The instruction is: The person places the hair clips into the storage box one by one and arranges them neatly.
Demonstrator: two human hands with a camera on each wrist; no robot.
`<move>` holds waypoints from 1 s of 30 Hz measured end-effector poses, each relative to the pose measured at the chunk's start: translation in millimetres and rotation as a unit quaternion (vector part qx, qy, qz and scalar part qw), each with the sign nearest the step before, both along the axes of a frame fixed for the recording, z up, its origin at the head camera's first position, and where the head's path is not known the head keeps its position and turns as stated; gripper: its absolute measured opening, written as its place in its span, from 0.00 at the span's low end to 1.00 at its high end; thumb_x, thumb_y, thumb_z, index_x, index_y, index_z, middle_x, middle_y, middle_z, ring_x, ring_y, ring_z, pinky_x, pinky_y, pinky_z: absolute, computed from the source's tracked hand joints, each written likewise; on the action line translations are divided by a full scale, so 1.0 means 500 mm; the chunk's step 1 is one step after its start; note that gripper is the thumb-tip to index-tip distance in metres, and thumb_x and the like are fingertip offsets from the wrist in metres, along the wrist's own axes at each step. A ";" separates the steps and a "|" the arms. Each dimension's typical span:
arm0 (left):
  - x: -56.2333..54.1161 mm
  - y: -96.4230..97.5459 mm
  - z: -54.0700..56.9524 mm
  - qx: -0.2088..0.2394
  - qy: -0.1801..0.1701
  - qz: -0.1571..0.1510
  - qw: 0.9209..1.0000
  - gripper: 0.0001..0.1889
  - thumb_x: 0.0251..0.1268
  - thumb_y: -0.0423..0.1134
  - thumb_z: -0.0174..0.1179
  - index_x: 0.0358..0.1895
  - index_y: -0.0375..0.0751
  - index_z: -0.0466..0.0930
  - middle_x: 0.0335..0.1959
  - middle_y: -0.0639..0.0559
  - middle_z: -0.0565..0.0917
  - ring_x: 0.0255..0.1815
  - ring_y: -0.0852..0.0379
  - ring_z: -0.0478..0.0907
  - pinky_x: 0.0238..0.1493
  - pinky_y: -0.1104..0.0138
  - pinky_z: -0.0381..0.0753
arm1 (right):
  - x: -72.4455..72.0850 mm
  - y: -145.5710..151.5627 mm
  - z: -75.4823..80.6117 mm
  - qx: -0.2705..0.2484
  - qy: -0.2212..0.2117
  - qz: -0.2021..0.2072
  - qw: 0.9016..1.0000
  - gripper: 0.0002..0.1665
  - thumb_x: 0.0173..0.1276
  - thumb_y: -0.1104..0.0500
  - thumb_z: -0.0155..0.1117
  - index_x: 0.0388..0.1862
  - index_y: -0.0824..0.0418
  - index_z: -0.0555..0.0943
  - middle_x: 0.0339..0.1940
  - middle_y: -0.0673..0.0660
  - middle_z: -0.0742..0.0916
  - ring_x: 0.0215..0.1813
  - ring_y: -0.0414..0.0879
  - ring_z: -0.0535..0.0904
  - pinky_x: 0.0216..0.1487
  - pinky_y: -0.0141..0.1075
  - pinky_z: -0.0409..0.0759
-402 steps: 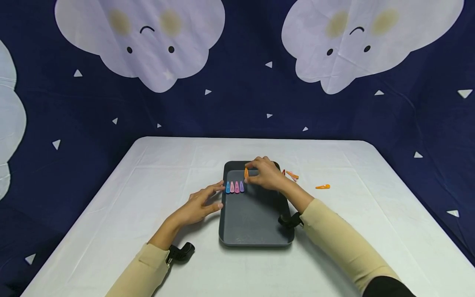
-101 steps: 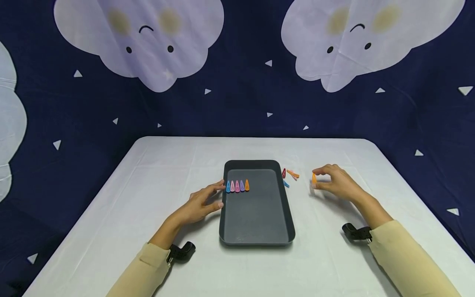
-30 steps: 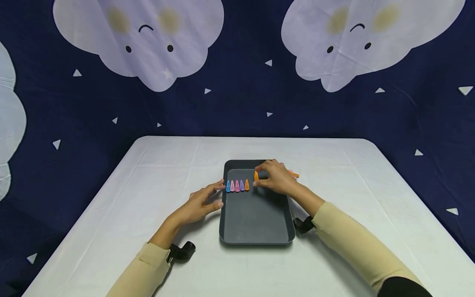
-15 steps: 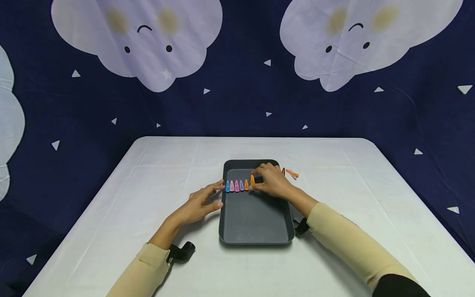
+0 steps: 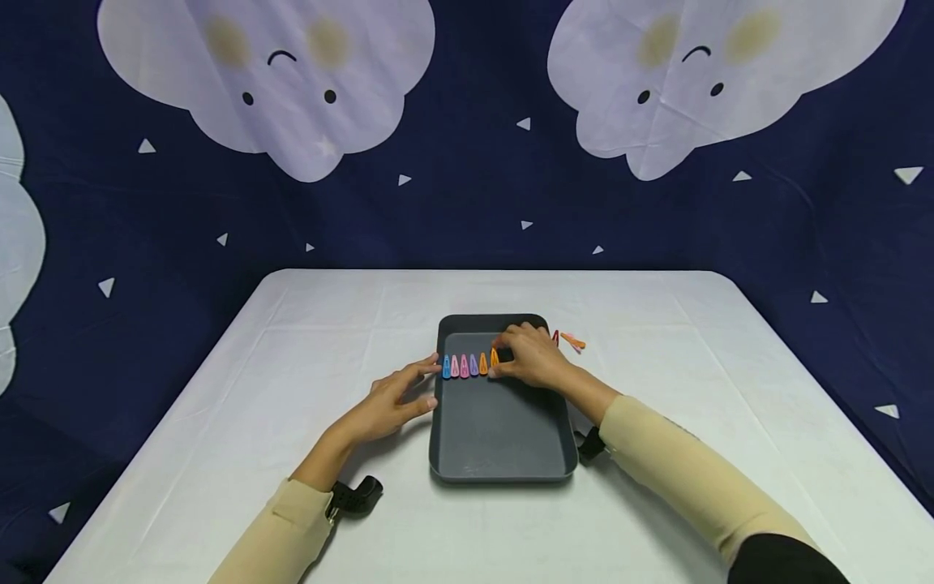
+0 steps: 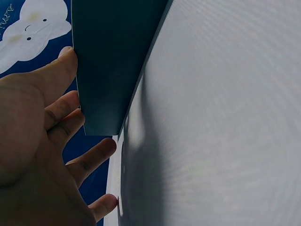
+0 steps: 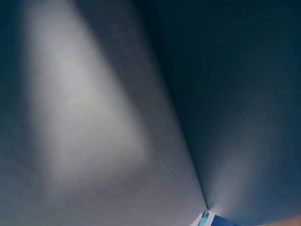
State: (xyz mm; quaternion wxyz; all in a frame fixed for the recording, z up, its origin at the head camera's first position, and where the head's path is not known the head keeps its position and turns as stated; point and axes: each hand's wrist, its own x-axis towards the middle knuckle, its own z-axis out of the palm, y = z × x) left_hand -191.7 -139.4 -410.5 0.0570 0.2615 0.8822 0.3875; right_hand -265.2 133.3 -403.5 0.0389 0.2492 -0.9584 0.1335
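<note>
My right hand [image 5: 534,357] pinches an orange snap hair clip [image 5: 494,358] between thumb and fingers, over the dark grey tray [image 5: 502,438]. It stands at the right end of a row of hair clips: blue [image 5: 447,367], light pink [image 5: 456,367], pink [image 5: 464,367], purple [image 5: 473,365] and orange [image 5: 483,364]. Whether the pinched clip touches the tray floor I cannot tell. My left hand [image 5: 390,401] rests its fingertips and thumb on the tray's left rim, fingers spread. In the left wrist view, the left hand [image 6: 42,127] touches the tray's side wall [image 6: 113,66].
Right of the tray's far corner, a dark red clip [image 5: 556,337] and a small pile of orange and pink clips [image 5: 574,342] lie on the white tablecloth [image 5: 350,324]. The right wrist view shows mostly tray wall [image 7: 235,117] and cloth [image 7: 94,141].
An earlier orange clip was laid as fifth in the row. The right hand then took another orange clip from the table's right, brought it over the tray and moved it left beside the row.
</note>
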 end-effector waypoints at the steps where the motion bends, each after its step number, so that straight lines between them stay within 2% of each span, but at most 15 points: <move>1: 0.000 0.000 0.000 -0.001 0.002 0.000 1.000 0.28 0.67 0.50 0.55 0.67 0.47 0.64 0.76 0.52 0.57 0.75 0.42 0.54 0.66 0.39 0.48 | 0.000 0.000 0.000 0.003 -0.001 0.000 1.000 0.30 0.52 0.39 0.71 0.51 0.53 0.83 0.49 0.53 0.84 0.52 0.51 0.74 0.50 0.46 0.68; 18: -0.002 -0.001 -0.005 0.001 0.006 -0.002 1.000 0.28 0.66 0.49 0.56 0.67 0.47 0.64 0.75 0.52 0.57 0.75 0.43 0.55 0.66 0.39 0.48 | -0.006 -0.001 -0.003 0.040 -0.007 0.004 0.999 0.31 0.52 0.36 0.69 0.52 0.50 0.82 0.46 0.52 0.82 0.49 0.50 0.74 0.45 0.43 0.69; 30: -0.003 -0.002 -0.002 0.002 -0.001 0.002 1.000 0.27 0.66 0.49 0.56 0.67 0.49 0.65 0.75 0.54 0.58 0.75 0.45 0.55 0.68 0.40 0.47 | -0.005 -0.001 -0.002 0.054 -0.013 0.003 0.998 0.32 0.52 0.35 0.68 0.52 0.51 0.82 0.48 0.53 0.81 0.52 0.50 0.73 0.48 0.45 0.70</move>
